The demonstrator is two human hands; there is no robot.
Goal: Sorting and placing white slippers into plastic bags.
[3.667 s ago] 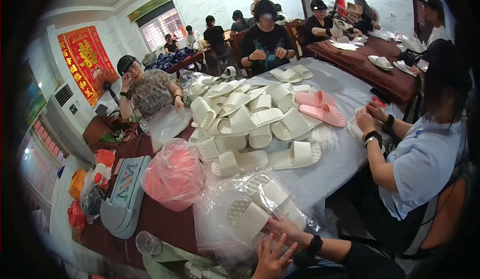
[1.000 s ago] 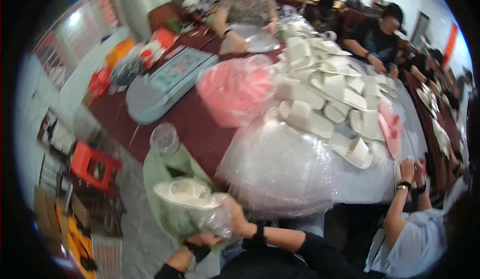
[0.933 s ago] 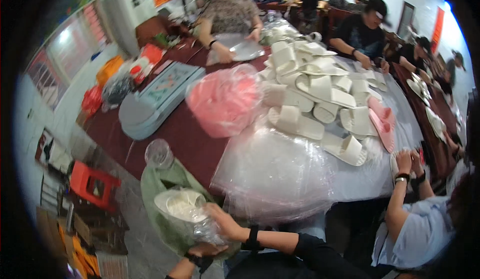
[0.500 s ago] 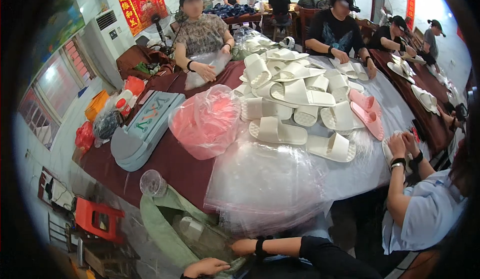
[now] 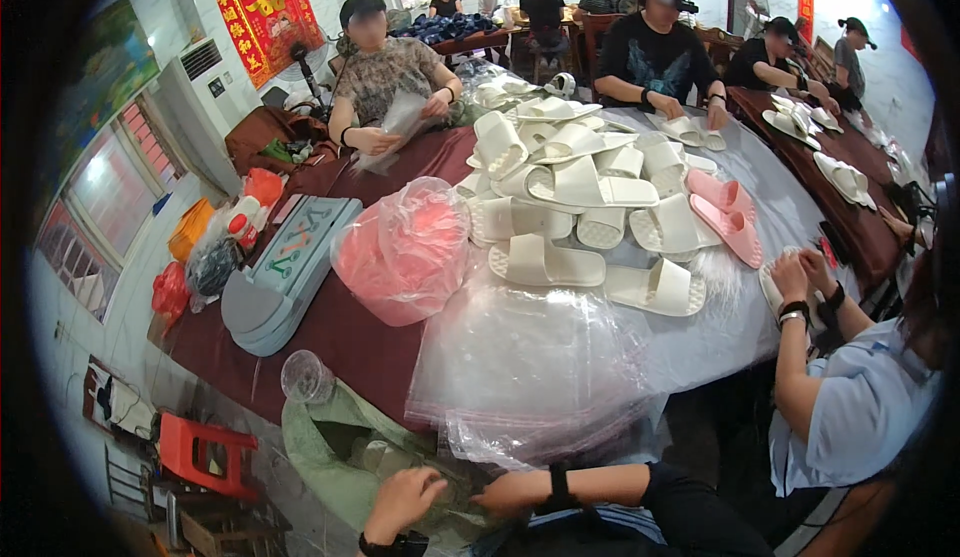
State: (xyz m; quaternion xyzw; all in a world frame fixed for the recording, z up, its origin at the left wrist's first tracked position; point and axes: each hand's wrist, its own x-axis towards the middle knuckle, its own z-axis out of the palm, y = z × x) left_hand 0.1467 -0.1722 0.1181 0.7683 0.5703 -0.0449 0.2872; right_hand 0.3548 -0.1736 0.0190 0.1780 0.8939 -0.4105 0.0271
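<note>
My left hand (image 5: 400,500), with a dark watch on its wrist, hovers with loose fingers over the mouth of a green sack (image 5: 318,435) below the table edge. My right hand (image 5: 503,492), with a dark band on its wrist, lies flat at the sack's right side, and nothing shows in its fingers. White bagged slippers (image 5: 375,454) lie inside the sack. Just above my hands, a stack of clear plastic bags (image 5: 530,367) overhangs the table edge.
A pile of white slippers (image 5: 580,187) and a pink pair (image 5: 725,217) cover the maroon table (image 5: 340,332), beside a pink-filled bag (image 5: 405,247) and a clear cup (image 5: 305,377). A person in light blue (image 5: 850,407) sits at my right, with others opposite. A red stool (image 5: 205,452) stands at the left.
A second ago my hands held a bagged white slipper over the green sack. Now it is in the sack and both hands are empty. My view has tilted up toward the table.
</note>
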